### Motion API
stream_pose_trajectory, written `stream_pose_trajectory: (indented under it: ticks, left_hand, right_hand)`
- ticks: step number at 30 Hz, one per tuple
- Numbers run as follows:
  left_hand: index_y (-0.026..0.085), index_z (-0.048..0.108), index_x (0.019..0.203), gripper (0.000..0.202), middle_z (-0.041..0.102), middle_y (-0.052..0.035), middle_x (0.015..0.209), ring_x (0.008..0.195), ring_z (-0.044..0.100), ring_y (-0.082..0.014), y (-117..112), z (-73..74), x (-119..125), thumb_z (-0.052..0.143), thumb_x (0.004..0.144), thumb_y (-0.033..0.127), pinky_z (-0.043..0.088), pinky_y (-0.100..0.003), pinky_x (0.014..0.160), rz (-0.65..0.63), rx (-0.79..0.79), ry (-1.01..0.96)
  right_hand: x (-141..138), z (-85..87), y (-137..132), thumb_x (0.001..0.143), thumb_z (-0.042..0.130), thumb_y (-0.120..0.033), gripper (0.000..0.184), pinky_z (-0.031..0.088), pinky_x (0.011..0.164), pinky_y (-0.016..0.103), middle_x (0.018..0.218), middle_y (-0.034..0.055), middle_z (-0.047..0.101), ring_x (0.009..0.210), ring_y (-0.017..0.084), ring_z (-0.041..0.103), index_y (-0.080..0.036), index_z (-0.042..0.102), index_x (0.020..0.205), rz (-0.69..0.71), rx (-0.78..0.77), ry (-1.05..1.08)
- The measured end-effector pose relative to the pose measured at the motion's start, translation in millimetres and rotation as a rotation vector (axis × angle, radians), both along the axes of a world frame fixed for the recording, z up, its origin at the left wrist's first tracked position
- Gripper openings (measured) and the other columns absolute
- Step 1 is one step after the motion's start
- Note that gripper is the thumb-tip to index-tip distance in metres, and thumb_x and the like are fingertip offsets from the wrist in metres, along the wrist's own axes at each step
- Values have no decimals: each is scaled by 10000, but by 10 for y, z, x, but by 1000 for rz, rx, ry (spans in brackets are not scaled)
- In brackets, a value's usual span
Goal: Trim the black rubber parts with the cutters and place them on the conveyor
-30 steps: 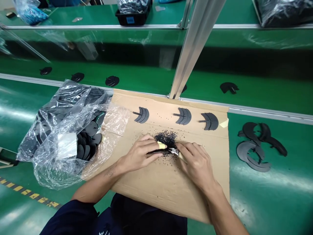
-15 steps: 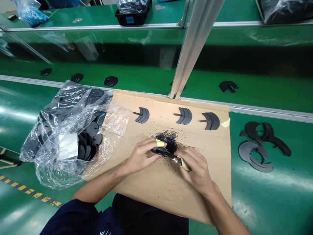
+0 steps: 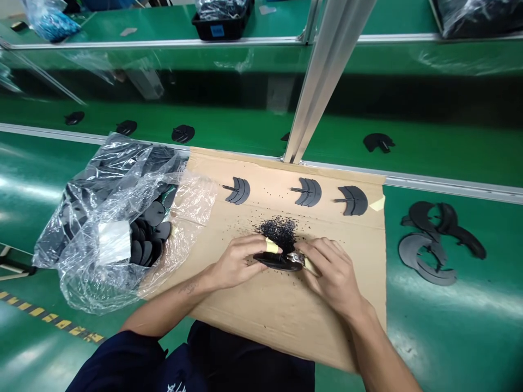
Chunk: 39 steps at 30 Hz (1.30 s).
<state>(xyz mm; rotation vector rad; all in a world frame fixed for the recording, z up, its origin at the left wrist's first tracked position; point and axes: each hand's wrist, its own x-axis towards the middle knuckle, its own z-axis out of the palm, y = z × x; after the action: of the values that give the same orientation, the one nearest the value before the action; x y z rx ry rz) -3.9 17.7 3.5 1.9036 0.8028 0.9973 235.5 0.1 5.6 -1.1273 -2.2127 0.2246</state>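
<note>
Two hands work above the tan cardboard sheet [image 3: 281, 326]. In the head view, our left hand [image 3: 239, 261] closes on a flat black rubber piece [image 3: 275, 261], lying lengthwise toward our right hand [image 3: 330, 277], which grips small metal cutters [image 3: 297, 259].

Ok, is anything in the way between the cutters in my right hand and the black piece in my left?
Nothing visible is. The metal cutters in your right hand sit right against the end of the black piece held in your left hand. The pile of black scraps lies beyond them, not between.
</note>
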Motion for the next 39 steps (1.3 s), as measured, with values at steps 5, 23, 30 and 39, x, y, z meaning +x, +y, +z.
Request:
stream_pose_trajectory:
  ticks: [5, 23, 30, 39]
  left_hand:
    - [140, 723, 1106, 202, 738, -97, 920, 829, 694, -175, -6, -2, 4, 678, 912, 172, 555, -268, 717, -7, -1, -10]
    - [133, 726, 1073, 173, 755, -97, 874, 758, 705, -163, 4, 26, -2, 684, 918, 196, 564, -255, 666, -36, 69, 18]
    - [146, 724, 1089, 177, 761, -90, 880, 750, 702, -156, -9, -4, -9, 673, 922, 176, 560, -255, 665, -24, 101, 2]
    - [138, 705, 1100, 197, 711, -74, 822, 716, 655, -154, 3, 39, -15, 686, 914, 199, 533, -253, 635, -30, 117, 55]
  right_hand:
    - [-22, -11, -3, 940, 537, -91, 216, 412, 665, 327, 896, 80, 707, 764, 195, 587, -166, 624, 1123, -6, 25, -73]
    - [-89, 36, -41, 980, 504, -73, 176, 350, 621, 298, 716, 29, 648, 666, 151, 516, -144, 652, 1042, -36, 124, -192]
    - [-114, 52, -71, 979, 516, -67, 160, 371, 607, 288, 714, 22, 665, 640, 135, 535, -143, 656, 997, -49, 148, -193]
    - [-69, -5, -47, 945, 489, -46, 213, 444, 650, 273, 736, 27, 675, 665, 138, 576, -153, 669, 989, -71, 106, -131]
